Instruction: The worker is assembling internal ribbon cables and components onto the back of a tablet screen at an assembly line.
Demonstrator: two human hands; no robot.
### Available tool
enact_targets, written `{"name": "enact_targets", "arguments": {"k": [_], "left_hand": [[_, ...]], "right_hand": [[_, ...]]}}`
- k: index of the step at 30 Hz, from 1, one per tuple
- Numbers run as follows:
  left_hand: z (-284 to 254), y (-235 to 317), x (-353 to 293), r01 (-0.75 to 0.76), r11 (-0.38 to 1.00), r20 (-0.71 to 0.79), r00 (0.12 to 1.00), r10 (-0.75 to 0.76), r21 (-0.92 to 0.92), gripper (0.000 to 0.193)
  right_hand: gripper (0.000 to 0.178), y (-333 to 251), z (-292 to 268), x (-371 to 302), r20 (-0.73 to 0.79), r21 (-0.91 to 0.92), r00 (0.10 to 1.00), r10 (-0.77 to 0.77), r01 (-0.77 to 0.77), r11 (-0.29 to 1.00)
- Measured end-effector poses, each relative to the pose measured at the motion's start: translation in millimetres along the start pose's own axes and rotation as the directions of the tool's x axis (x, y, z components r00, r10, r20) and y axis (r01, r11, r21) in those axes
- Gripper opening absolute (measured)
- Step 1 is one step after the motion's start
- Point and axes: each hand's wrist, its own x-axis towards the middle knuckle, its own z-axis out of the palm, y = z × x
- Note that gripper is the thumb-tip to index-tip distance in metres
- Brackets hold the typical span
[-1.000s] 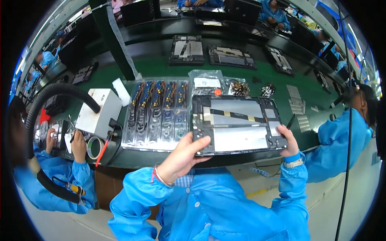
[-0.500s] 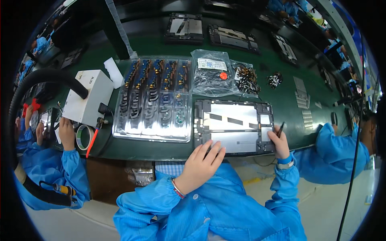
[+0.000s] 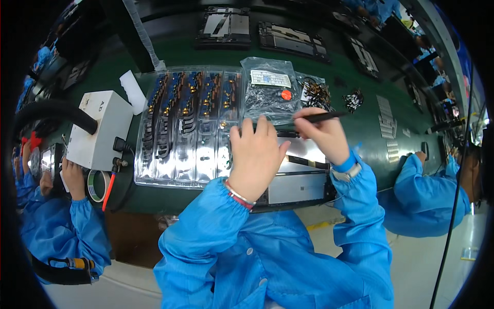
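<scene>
A flat tablet-like device (image 3: 299,188), silver plates in a black frame, lies at the table's near edge, partly covered by my hands. My left hand (image 3: 256,162) rests over its left side, fingers stretched toward the far left corner beside the parts tray; what lies under the fingertips is hidden. My right hand (image 3: 327,138), slightly blurred, is above the device's far right part. It grips a slim black pen-shaped tool (image 3: 323,117), its length pointing right. A clear plastic tray (image 3: 170,181) with small blue-and-gold boards and black curved parts lies left of the device.
Beyond my hands lie a clear plastic bag (image 3: 270,92) and a pile of small cables (image 3: 315,93). A white box (image 3: 100,129) with a black hose and a tape roll (image 3: 98,186) stand left. More devices (image 3: 224,28) lie at the back. Co-workers sit on both sides.
My left hand has moved from the device's near edge up to its far left. My right hand has gone from the right edge to the far side, still gripping the black tool. The view has shifted slightly.
</scene>
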Motion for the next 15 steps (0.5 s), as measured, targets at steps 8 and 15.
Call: {"name": "enact_targets", "arguments": {"k": [8, 15], "left_hand": [[25.7, -3.8, 0.4, -0.002, 1.0, 0.027, 1.0, 0.003, -0.026, 0.04], [24.8, -4.8, 0.8, 0.023, 0.997, 0.033, 0.999, -0.021, -0.078, 0.04]], "right_hand": [[0.02, 45.1, 2.3, 22.2, -0.098, -0.372, 0.949, -0.301, 0.246, 0.895], [0.019, 44.9, 1.6, 24.5, -0.172, -0.34, 0.972, -0.157, 0.091, 0.936]]}}
